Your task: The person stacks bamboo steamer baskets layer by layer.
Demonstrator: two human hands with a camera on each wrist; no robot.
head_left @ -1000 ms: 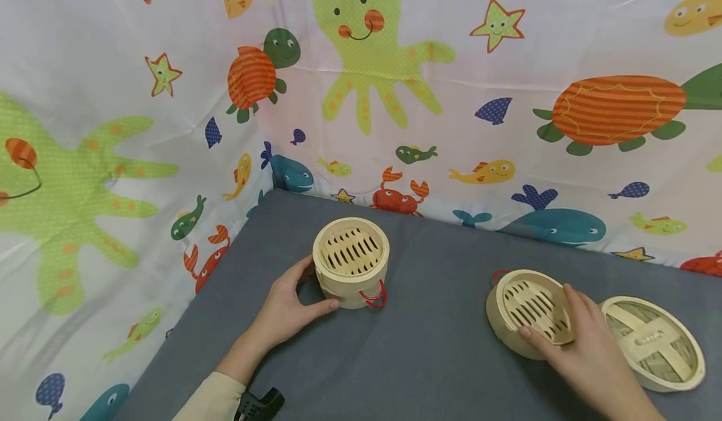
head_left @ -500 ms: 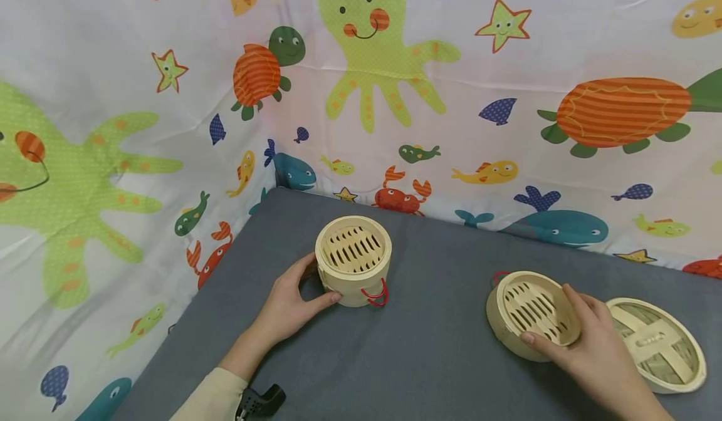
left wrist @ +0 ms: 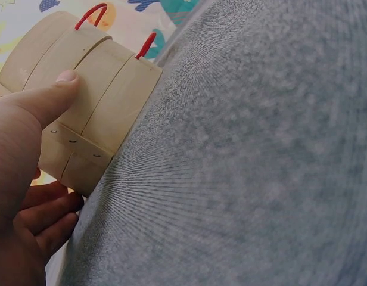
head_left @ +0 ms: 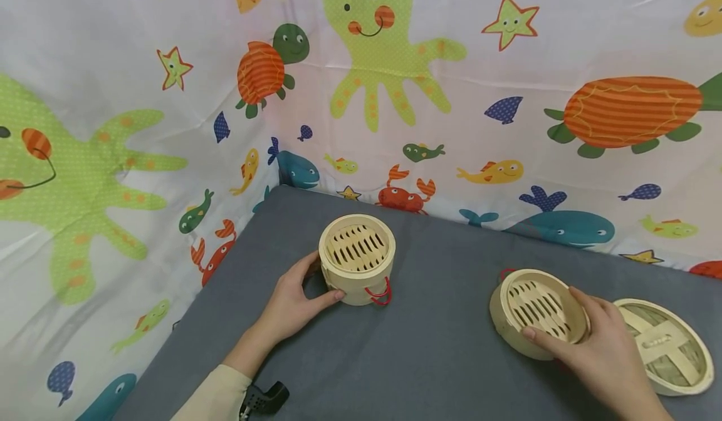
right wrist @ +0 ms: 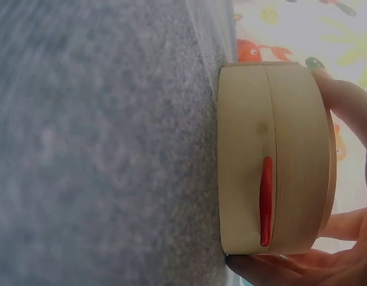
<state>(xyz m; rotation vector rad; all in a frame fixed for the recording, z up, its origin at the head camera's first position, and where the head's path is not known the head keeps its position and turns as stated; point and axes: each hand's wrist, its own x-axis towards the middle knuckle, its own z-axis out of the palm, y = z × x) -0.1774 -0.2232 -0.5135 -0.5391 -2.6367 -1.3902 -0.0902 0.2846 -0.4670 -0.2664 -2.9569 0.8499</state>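
Observation:
On the left, a stack of two small bamboo steamer baskets [head_left: 356, 288] stands upright on the grey cloth, slatted floor facing up and red loops [head_left: 385, 293] at its side. My left hand [head_left: 293, 302] holds it from the left, thumb on the near wall and the other fingers around the far side. The left wrist view shows that thumb [left wrist: 59, 94] across the seam between tiers. Off to the right, my right hand [head_left: 606, 349] grips a single bamboo steamer basket [head_left: 507, 328] by its right side, thumb over the rim. Its underside is right at the cloth in the right wrist view.
A round woven bamboo lid [head_left: 664, 348] with crossed strips lies just right of my right hand, partly covered by it. The grey cloth [head_left: 429, 346] covers the table. Behind and to the left hangs a white curtain [head_left: 361, 151] with printed sea animals.
The head view has shifted slightly, so everything sits a little farther right in it. Both hands keep their holds, and the baskets and lid stay where they were.

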